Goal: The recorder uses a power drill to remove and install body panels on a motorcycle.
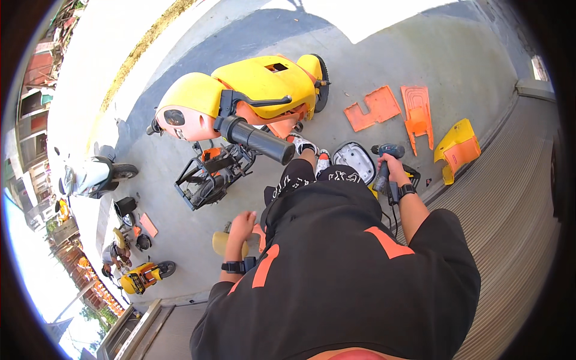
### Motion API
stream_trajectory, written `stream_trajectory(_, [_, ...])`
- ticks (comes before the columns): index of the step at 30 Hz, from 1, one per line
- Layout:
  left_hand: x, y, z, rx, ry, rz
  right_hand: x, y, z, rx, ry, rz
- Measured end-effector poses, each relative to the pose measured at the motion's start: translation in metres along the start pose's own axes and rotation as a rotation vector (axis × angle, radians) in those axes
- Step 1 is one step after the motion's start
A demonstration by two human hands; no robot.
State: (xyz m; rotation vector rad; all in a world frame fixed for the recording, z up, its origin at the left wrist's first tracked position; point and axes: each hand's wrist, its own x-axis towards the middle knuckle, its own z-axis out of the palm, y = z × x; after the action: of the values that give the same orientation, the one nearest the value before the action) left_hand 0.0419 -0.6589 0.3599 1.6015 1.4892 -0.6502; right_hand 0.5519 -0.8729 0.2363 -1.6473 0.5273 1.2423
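My right hand [394, 168] is wrapped round the grip of a dark cordless drill [389, 149] with a teal patch, held out at my right side. My left hand [242, 227] hangs low by my left hip with its fingers curled in; whether anything is inside them is hidden. Straight ahead stands a yellow and orange scooter [264, 82]. Its black handlebar grip [257, 140] points toward me, apart from both hands. Beyond the drill, a pale tray-like part with a dark rim [355, 161] lies on the floor near my feet.
Flat orange panels [373, 108] and a yellow-orange cover [459, 150] lie on the floor to the right. A black metal frame [207, 180] stands left of my legs. Farther left are a parked scooter [90, 176], a small yellow scooter [144, 278] and another person [114, 255].
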Motion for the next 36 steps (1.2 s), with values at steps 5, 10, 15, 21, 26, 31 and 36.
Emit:
stream_trajectory(5, [-0.007,0.188,-0.176,-0.2,1.012,1.314,-0.005,-0.073,0.044,-0.169,0.02,0.013])
stream_trajectory(10, [0.008,0.268,-0.205,0.293,0.745,1.358,-0.008,-0.193,0.128,-0.464,-0.066,-0.284])
stream_trajectory(15, [0.014,0.269,-0.208,0.084,0.66,1.303,-0.02,-0.286,0.225,-0.621,-0.185,-0.434])
stream_trajectory(21, [0.003,0.277,-0.214,0.074,0.568,1.157,0.008,-0.333,0.336,-0.844,-0.467,-0.426])
stream_trajectory(26, [-0.026,0.296,-0.194,-0.002,0.552,0.81,0.063,-0.342,0.399,-1.075,-0.734,-0.36])
stream_trajectory(31, [-0.054,0.346,-0.145,0.003,0.772,0.227,0.126,-0.369,0.427,-1.298,-0.889,-0.368])
stream_trajectory(36, [-0.045,0.417,-0.114,0.058,1.073,-0.603,0.162,-0.416,0.417,-1.603,-1.066,-0.459])
